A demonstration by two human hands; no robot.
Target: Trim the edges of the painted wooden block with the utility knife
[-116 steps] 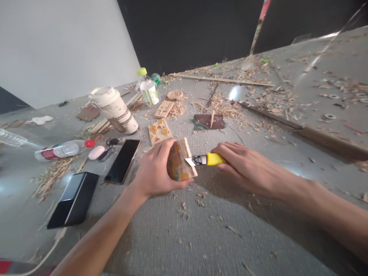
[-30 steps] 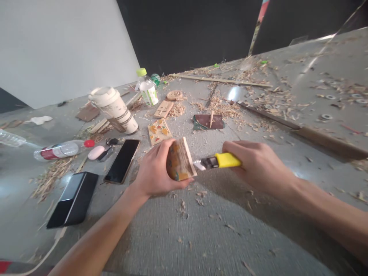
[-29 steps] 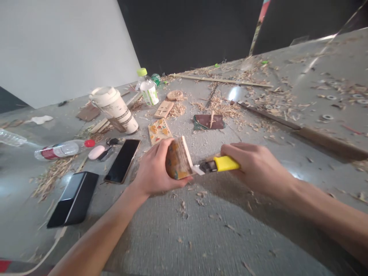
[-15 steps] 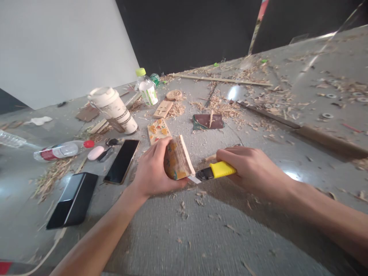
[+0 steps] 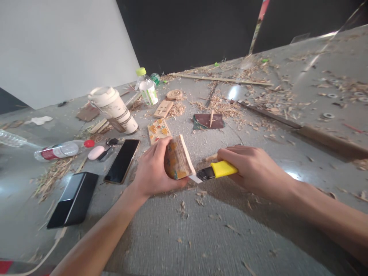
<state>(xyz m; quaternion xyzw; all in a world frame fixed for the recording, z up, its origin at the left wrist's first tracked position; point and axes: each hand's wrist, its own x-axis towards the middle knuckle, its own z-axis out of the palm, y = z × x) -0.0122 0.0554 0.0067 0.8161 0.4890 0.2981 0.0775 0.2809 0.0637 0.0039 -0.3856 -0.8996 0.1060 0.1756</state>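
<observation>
My left hand (image 5: 153, 168) is wrapped around a wooden block (image 5: 176, 158) with a worn, painted face and a pale cut edge turned to the right. In my right hand (image 5: 247, 165) is a yellow and black utility knife (image 5: 222, 169), its blade out and pointing left. The blade tip lies at the block's lower right corner; whether it bites into the wood I cannot tell. Behind my left hand lies a flat piece with an orange pattern (image 5: 159, 129). Farther off rests a dark red and green pouch (image 5: 208, 121) with a wood sliver on top.
Left of my hands are a phone (image 5: 122, 161), a black box-like device (image 5: 73, 199) with a cable, a lying bottle (image 5: 64, 150) and a tilted cup (image 5: 113, 109). Beyond stand a green-capped bottle (image 5: 148, 90) and carved wood pieces (image 5: 163, 109). Shavings (image 5: 224, 105) and long strips (image 5: 224, 79) litter the table.
My right hand and the knife have shifted very slightly to the right. My left hand and the block stay nearly where they were.
</observation>
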